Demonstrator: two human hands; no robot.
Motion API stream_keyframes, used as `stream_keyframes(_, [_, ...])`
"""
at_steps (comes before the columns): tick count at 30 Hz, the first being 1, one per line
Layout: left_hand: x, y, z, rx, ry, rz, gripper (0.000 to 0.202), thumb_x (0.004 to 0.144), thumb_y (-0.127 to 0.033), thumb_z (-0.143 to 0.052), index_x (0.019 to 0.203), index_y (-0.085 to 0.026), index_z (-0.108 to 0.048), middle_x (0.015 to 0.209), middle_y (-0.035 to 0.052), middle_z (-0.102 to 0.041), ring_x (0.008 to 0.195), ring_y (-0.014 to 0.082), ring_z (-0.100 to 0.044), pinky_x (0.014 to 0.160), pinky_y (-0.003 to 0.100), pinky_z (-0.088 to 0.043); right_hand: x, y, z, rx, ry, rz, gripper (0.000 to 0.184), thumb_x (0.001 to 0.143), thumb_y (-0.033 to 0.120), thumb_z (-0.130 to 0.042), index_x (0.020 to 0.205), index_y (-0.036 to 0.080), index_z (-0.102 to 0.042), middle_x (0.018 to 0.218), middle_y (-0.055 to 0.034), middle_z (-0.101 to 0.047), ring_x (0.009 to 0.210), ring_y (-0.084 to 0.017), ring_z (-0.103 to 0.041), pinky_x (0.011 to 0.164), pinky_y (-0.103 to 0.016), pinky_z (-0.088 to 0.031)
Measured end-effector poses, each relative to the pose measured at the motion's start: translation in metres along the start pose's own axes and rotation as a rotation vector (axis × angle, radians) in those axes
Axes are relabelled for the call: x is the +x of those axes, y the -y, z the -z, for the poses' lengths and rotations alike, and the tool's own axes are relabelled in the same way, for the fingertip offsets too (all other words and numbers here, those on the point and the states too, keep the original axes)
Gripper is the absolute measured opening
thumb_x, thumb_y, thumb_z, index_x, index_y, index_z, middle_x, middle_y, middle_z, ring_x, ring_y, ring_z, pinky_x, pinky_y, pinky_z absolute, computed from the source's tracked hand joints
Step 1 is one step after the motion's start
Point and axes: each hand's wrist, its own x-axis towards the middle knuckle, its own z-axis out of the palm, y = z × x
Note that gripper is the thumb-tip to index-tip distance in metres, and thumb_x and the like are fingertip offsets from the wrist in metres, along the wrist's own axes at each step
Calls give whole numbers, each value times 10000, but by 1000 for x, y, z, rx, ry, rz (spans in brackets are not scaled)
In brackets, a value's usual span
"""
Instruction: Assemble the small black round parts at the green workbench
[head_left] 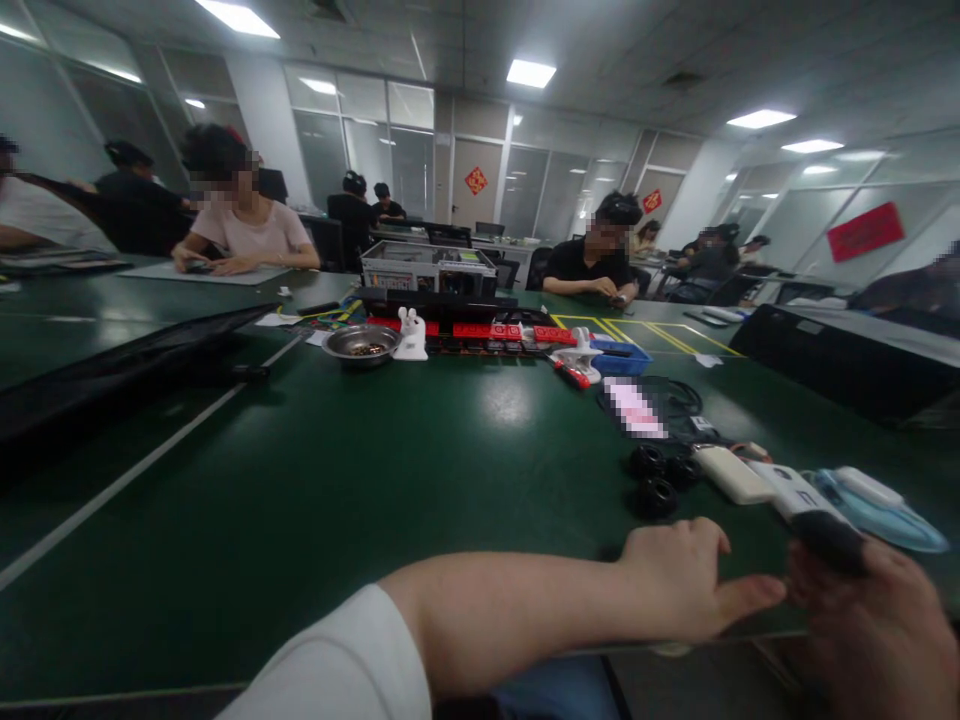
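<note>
My left hand (pixel 671 585) reaches across to the right over the table's near edge. Its thumb stretches out apart from the bent fingers, and nothing shows between them. At the lower right, my right hand (pixel 877 625) is smeared by motion, its fingers around a dark rounded object (pixel 829 543) whose kind I cannot make out. The left thumb's tip points towards that hand, close to it. Just beyond my hands lie several black ring-shaped parts (pixel 655 495), a cream-coloured block (pixel 735 474), a white flat box (pixel 795 492) and a light-blue pouch (pixel 885 510) with a white item on it.
Farther back are a phone (pixel 636 407) by black cables, a blue tray (pixel 621 358), red-handled pliers (pixel 571 374), a metal bowl (pixel 362 343) of small parts, and an open computer case (pixel 427 268). A long black panel (pixel 135 365) extends leftwards. Other people sit across the green table (pixel 450 480).
</note>
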Motion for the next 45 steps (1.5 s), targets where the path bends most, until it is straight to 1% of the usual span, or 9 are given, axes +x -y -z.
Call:
stream_keyframes(2, [-14,4,2,54,173,-146,497,740,-576,-262,931,-182,-497,874,50,-589,772,185,-557,589,276,-432,20,3,9,-110,-78,-19,482,669,513,-414,1071,250,-458,720,-82,-569,497,-207,-541,502,-363,-448])
stream_keyframes(4, [-27,13,9,141,256,-239,397,729,-532,-358,842,-195,-536,816,37,-596,764,176,-556,586,256,-422,36,2,9,-416,73,70,479,668,514,-430,1072,263,-485,818,-88,-592,578,-231,-569,565,-373,-442])
stream_keyframes(9, [-50,46,34,253,73,-241,326,740,-428,-417,917,-180,-535,892,42,-586,841,169,-528,723,282,-411,51,-9,-21,-938,420,288,486,739,481,-368,1124,194,-446,897,-146,-602,809,-303,-567,603,-367,-427])
stream_keyframes(18, [-75,105,70,277,66,-6,525,729,-472,-418,1166,-181,-408,1262,89,-387,1173,227,-311,969,398,-232,89,6,-41,-879,442,445,489,716,515,-408,1083,202,-483,883,-109,-613,754,-267,-573,596,-354,-442])
stream_keyframes(22, [-83,137,97,296,48,158,550,738,-481,-394,1205,-192,-375,1300,77,-345,1207,222,-259,988,402,-196,112,23,-68,-971,624,660,444,672,452,-507,1054,228,-544,976,-98,-588,893,-281,-524,698,-367,-418])
stream_keyframes(30, [-92,167,122,299,6,197,511,748,-464,-392,1186,-202,-407,1278,62,-382,1191,196,-291,985,364,-216,139,18,-107,-1044,967,571,392,676,415,-512,1040,278,-563,981,-47,-607,858,-243,-557,707,-328,-411])
stream_keyframes(36, [-90,166,119,105,-126,215,521,744,-493,-380,1168,-192,-421,1238,79,-422,1156,214,-337,967,381,-241,75,60,-158,-877,900,661,343,754,393,-430,1030,233,-555,977,-60,-603,853,-205,-561,711,-282,-410])
stream_keyframes(41, [-80,186,117,-367,-610,392,494,803,-472,-239,1109,-145,-446,1148,115,-478,1071,182,-424,912,335,-324,-23,107,-217,-731,824,801,353,801,440,-326,966,216,-543,818,-67,-613,727,-188,-573,603,-265,-398])
stream_keyframes(45, [-77,202,127,-694,-816,551,517,800,-485,-199,1009,-109,-486,1001,139,-541,904,188,-521,748,320,-432,-61,122,-249,-558,863,868,342,785,444,-350,890,185,-547,781,-77,-603,689,-189,-561,588,-263,-373])
